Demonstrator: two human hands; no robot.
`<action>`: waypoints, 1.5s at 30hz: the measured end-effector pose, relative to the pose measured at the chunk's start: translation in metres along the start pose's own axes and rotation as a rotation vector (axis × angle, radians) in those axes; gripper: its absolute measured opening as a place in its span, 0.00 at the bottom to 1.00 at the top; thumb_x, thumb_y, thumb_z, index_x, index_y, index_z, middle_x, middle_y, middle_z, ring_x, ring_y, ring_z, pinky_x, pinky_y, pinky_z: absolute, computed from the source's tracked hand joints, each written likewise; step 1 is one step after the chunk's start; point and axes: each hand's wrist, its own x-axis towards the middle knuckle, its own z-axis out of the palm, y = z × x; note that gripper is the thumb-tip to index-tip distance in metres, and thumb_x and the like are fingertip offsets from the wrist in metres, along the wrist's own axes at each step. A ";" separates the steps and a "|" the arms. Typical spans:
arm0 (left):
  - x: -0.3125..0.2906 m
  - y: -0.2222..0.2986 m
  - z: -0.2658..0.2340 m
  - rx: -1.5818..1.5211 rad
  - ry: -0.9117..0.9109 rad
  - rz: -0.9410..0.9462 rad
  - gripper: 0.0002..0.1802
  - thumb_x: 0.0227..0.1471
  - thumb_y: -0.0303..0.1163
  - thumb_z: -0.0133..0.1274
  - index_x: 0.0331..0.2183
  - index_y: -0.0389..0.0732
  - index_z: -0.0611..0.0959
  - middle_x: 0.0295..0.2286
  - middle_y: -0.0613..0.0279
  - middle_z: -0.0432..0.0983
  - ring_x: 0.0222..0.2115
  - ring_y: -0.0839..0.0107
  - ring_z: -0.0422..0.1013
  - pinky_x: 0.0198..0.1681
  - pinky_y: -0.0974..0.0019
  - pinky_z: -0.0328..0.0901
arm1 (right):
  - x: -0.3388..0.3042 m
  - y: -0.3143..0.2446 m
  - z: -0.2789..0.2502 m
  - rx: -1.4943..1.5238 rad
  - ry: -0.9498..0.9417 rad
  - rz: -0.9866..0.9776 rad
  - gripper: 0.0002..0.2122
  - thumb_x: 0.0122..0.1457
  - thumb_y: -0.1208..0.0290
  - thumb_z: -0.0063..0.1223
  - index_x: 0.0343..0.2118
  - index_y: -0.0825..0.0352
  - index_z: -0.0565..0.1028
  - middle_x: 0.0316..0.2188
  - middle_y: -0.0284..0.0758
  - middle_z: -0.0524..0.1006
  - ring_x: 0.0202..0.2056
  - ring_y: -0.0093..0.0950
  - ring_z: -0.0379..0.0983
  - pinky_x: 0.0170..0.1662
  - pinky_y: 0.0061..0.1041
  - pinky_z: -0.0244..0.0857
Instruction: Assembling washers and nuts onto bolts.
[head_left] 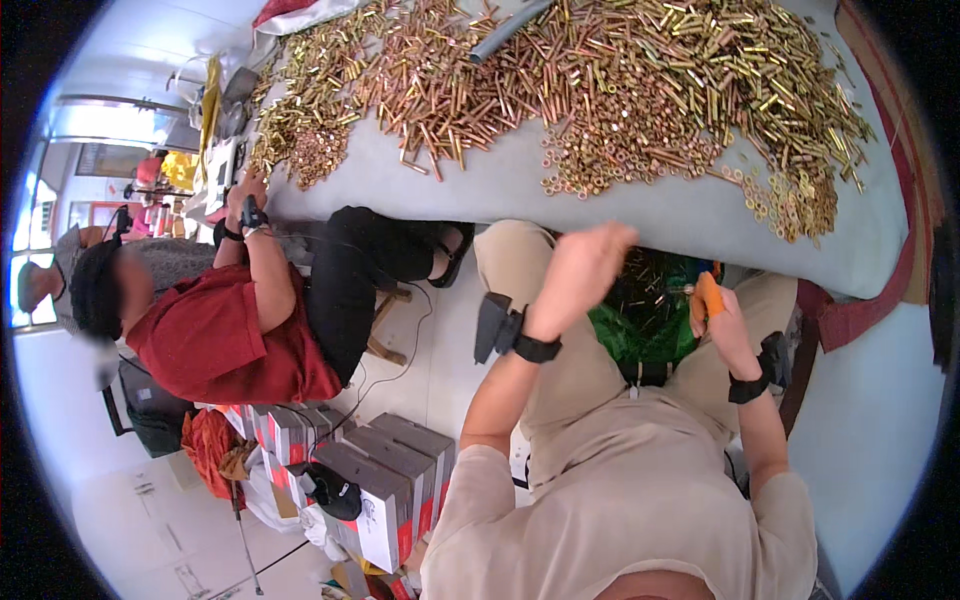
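Observation:
My left hand (588,268) is raised at the near edge of the table, left of the bag between my knees. Its fingers are drawn together and a little blurred; anything in them is too small to make out. My right hand (718,318), with orange coverings on its fingers, is closed at the right side of the bag. A small metal bolt (682,290) sticks out leftward from its fingertips. Below it, the open green bag (640,342) holds many loose gold-coloured metal pieces (645,285).
Heaps of gold-coloured metal rods or sleeves (600,60) and nuts or rings (800,205) cover much of the grey table (420,195). A grey tube (508,32) lies among them. At left sits a co-worker in a red shirt (240,340). Boxes (385,475) stand on the floor.

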 end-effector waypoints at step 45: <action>-0.017 0.065 -0.015 -1.825 -0.135 0.127 0.41 0.48 0.65 0.31 0.58 0.57 0.47 0.58 0.47 0.37 0.58 0.51 0.39 0.57 0.43 0.38 | -0.037 -0.071 0.092 -0.764 -0.032 -0.786 0.27 0.45 0.65 0.58 0.48 0.73 0.65 0.13 0.34 0.69 0.14 0.31 0.67 0.18 0.27 0.61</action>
